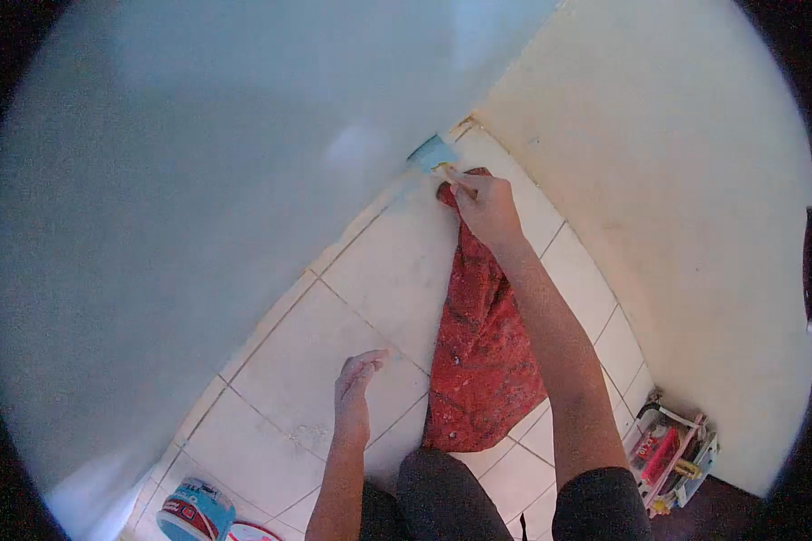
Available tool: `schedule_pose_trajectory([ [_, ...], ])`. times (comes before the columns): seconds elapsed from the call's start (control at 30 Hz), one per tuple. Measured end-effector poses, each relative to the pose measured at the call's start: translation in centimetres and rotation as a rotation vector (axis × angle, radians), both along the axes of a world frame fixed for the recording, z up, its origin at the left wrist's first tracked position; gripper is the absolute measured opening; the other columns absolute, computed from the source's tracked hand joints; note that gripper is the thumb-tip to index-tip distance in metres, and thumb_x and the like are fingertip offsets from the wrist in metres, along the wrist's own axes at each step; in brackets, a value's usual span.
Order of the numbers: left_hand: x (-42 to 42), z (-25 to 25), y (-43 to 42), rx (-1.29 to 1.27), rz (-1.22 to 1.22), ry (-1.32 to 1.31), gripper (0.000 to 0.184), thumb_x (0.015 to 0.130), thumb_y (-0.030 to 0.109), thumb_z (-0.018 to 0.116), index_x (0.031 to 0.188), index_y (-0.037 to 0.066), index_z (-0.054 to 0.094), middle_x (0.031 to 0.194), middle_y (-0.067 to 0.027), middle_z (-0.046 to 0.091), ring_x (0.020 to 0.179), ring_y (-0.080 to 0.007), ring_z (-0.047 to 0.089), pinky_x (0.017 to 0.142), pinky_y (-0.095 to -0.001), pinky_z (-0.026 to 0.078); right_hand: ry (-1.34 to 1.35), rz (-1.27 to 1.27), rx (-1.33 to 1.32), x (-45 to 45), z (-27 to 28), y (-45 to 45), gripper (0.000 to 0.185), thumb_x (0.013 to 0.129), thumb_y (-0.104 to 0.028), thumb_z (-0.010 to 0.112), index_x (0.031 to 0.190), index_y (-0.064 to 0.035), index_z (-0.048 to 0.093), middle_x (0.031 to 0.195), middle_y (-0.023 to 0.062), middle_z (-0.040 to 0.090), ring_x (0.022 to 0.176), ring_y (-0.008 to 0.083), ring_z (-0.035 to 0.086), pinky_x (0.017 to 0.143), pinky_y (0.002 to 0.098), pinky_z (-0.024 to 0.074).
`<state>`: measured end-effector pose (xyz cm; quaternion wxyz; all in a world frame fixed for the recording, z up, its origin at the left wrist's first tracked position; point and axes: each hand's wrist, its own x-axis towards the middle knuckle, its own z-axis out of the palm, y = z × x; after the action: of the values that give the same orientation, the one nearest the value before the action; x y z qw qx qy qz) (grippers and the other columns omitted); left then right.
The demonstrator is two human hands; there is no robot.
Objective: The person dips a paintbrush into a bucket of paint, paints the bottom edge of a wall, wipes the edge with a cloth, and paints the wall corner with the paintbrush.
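The right hand [487, 206] is closed, its fingers pinching a blue-ended tool [431, 153] at the foot of the blue wall [198, 180], beside the red cloth [478, 361]; the left hand [358, 377] is half open, fingers bent, seemingly empty, over the floor tiles [275, 356].

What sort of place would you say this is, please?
Probably a room indoors, perhaps one being redecorated: pale floor tiles run up to a bluish wall, and a printed bucket, possibly for paint, is near that wall.
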<state>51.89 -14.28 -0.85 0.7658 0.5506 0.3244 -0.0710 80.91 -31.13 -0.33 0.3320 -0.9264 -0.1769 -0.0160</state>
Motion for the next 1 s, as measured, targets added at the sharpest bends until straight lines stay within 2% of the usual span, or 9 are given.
schedule_pose_trajectory([
  [0.1, -0.2, 0.0, 0.3, 0.03, -0.017, 0.006, 0.03, 0.084, 0.027, 0.055, 0.101, 0.005, 0.067, 0.094, -0.0022, 0.059, 0.096, -0.0154, 0.049, 0.099, -0.0333, 0.027, 0.151, -0.138, -0.005, -1.7, 2.0, -0.5, 0.028, 0.082, -0.009, 0.062, 0.109, -0.0056, 0.065, 0.081, 0.0223, 0.065, 0.061, 0.0239, 0.059, 0.064, 0.0308, 0.0481],
  [0.2, -0.4, 0.0, 0.4, 0.032, -0.011, 0.018, 0.03, 0.085, 0.026, 0.054, 0.102, 0.005, 0.067, 0.094, -0.0025, 0.059, 0.097, -0.0155, 0.049, 0.098, -0.0328, 0.027, 0.158, -0.103, -0.019, -1.6, -0.2, -1.5, 0.028, 0.082, -0.011, 0.062, 0.11, -0.0057, 0.065, 0.081, 0.0234, 0.064, 0.062, 0.0222, 0.06, 0.064, 0.0313, 0.0483],
  [0.33, -0.9, 0.0, 0.3, 0.039, -0.022, 0.015, 0.027, 0.087, 0.022, 0.052, 0.1, 0.003, 0.066, 0.101, -0.0069, 0.059, 0.099, -0.0175, 0.052, 0.094, -0.0317, 0.036, 0.088, 0.048, -0.005, -1.1, -1.6, -0.1, 0.026, 0.08, -0.01, 0.058, 0.104, -0.0067, 0.068, 0.076, 0.023, 0.063, 0.065, 0.0321, 0.063, 0.062, 0.0369, 0.0498],
  [0.4, -1.3, 0.4, 0.3, 0.058, -0.015, 0.013, 0.027, 0.088, 0.022, 0.052, 0.101, 0.003, 0.066, 0.1, -0.0071, 0.059, 0.099, -0.0175, 0.052, 0.094, -0.0318, 0.036, 0.053, 0.05, 0.11, -1.9, -0.8, 1.0, 0.024, 0.079, -0.011, 0.059, 0.101, -0.0068, 0.069, 0.076, 0.0236, 0.062, 0.065, 0.0331, 0.063, 0.062, 0.0377, 0.0495],
  [0.5, -2.0, 0.3, 0.3, 0.077, -0.025, 0.007, 0.027, 0.088, 0.02, 0.051, 0.101, 0.003, 0.066, 0.098, -0.007, 0.059, 0.098, -0.0175, 0.053, 0.094, -0.0316, 0.036, 0.183, -0.062, 0.035, -4.0, 1.6, 0.6, 0.02, 0.078, -0.012, 0.059, 0.095, -0.0042, 0.069, 0.076, 0.0237, 0.062, 0.067, 0.0354, 0.062, 0.064, 0.04, 0.0497],
  [0.6, -3.2, 0.5, -0.2, 0.094, -0.045, -0.013, 0.026, 0.088, 0.019, 0.051, 0.101, 0.002, 0.066, 0.097, -0.0067, 0.059, 0.098, -0.0174, 0.053, 0.093, -0.0314, 0.036, 0.023, 0.148, -0.1, -4.6, -1.4, -0.7, 0.023, 0.08, -0.01, 0.061, 0.101, -0.0028, 0.067, 0.072, 0.0211, 0.062, 0.061, 0.0281, 0.06, 0.061, 0.0346, 0.0475],
  [0.7, -5.0, 0.3, -1.4, 0.068, -0.071, 0.011, 0.026, 0.088, 0.019, 0.051, 0.101, 0.003, 0.067, 0.096, -0.0061, 0.059, 0.098, -0.0172, 0.052, 0.094, -0.0313, 0.035, 0.073, 0.228, -0.112, -5.0, -2.0, 0.6, 0.025, 0.079, -0.008, 0.061, 0.102, -0.0033, 0.067, 0.073, 0.0203, 0.062, 0.062, 0.027, 0.062, 0.06, 0.0348, 0.0474],
  [0.8, -5.7, 1.0, -1.8, 0.007, -0.06, 0.056, 0.025, 0.088, 0.019, 0.051, 0.101, 0.003, 0.067, 0.096, -0.0053, 0.059, 0.099, -0.0169, 0.052, 0.097, -0.0319, 0.032, 0.133, 0.114, 0.016, -5.6, 0.7, 3.1, 0.02, 0.079, -0.012, 0.06, 0.092, 0.0006, 0.067, 0.079, 0.023, 0.063, 0.076, 0.0369, 0.062, 0.071, 0.0445, 0.0488],
  [1.0, -5.3, 0.9, -1.1, -0.015, 0.019, 0.025, 0.025, 0.088, 0.02, 0.052, 0.101, 0.004, 0.066, 0.094, -0.0035, 0.059, 0.1, -0.0161, 0.051, 0.1, -0.0331, 0.029, 0.222, 0.119, 0.08, -8.3, -1.4, 1.7, 0.021, 0.078, -0.009, 0.059, 0.096, 0.0005, 0.067, 0.081, 0.0238, 0.063, 0.073, 0.0388, 0.061, 0.07, 0.0434, 0.0492],
])
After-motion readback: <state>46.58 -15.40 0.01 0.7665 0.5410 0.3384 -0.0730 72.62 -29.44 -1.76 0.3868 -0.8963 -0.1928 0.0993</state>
